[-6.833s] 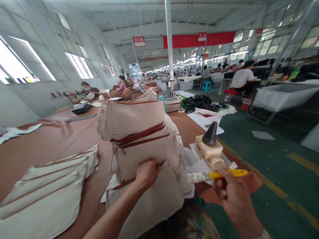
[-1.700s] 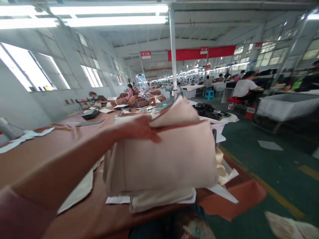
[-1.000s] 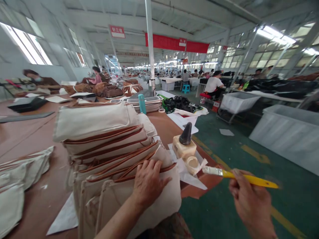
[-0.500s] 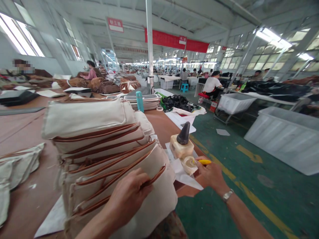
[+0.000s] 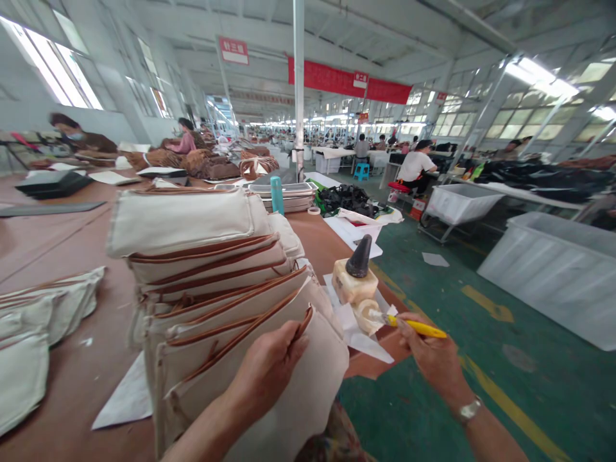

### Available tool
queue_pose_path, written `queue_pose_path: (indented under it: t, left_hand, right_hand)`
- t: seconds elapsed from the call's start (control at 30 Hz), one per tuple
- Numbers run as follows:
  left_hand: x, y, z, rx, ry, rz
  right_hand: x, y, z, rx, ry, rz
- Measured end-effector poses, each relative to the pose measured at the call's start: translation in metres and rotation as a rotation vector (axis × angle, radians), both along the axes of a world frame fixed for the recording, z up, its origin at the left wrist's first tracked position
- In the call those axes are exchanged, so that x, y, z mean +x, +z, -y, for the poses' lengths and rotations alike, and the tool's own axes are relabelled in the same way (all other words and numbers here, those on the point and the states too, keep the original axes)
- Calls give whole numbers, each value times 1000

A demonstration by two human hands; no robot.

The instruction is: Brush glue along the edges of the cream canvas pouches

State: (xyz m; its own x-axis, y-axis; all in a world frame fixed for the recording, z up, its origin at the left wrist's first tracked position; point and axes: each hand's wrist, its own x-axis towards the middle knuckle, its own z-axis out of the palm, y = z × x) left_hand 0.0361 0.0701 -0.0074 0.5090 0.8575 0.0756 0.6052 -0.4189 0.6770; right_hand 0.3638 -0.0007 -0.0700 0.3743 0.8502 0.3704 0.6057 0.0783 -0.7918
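Observation:
My left hand [image 5: 269, 359] pinches the brown-edged upper corner of a cream fabric panel [image 5: 308, 385] at the front of a stack. Behind it, several cream pieces with brown piping [image 5: 212, 256] lean in a row on the table. My right hand [image 5: 433, 353] grips a yellow-handled brush [image 5: 418, 327], whose tip is at a small pale cup [image 5: 368, 316]. Whether the tip touches what is inside, I cannot tell. Just behind the cup stands a yellowish plastic container [image 5: 355, 283] with a black cone-shaped top [image 5: 360, 258]. White paper [image 5: 359, 337] lies under both.
Further cream pieces [image 5: 48, 327] lie at the left of the brown tabletop [image 5: 113, 308]. A turquoise bottle [image 5: 277, 195] and a tape roll [image 5: 314, 210] stand behind the stack. White bins [image 5: 553, 276] are on the green floor at right. Other people sit at tables further back.
My right hand has moved right and slightly down, and more of the yellow brush shows. My left hand still holds the panel's corner. The whole view has shifted slightly.

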Motion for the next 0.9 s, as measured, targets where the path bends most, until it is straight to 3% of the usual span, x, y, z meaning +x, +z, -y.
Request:
queue_pose_path:
  t: [0.17, 0.27, 0.33, 0.43, 0.53, 0.6, 0.73, 0.9]
  left_hand:
    - [-6, 26, 5, -135, -58, 158]
    - [-8, 39, 10, -245, -118, 187]
    - [-7, 45, 13, -309, -165, 195]
    - [-2, 51, 17, -399, -237, 211]
    - [3, 57, 23, -500, -328, 246]
    - [4, 61, 26, -546, -375, 259]
    - [3, 67, 32, -578, -408, 242]
    - [3, 70, 35, -603, -432, 256]
  right_hand:
    - [9, -12, 3, -29, -251, -95]
    - [6, 7, 14, 11, -381, -161]
    - [-6, 33, 22, 137, -404, -392]
    - [-37, 75, 31, 341, -157, -777]
    - [-66, 102, 37, 335, 41, -871]
    - [-78, 106, 38, 306, 110, -888]
    - [-85, 100, 30, 245, 158, -913]
    - [-82, 103, 24, 302, 84, -877]
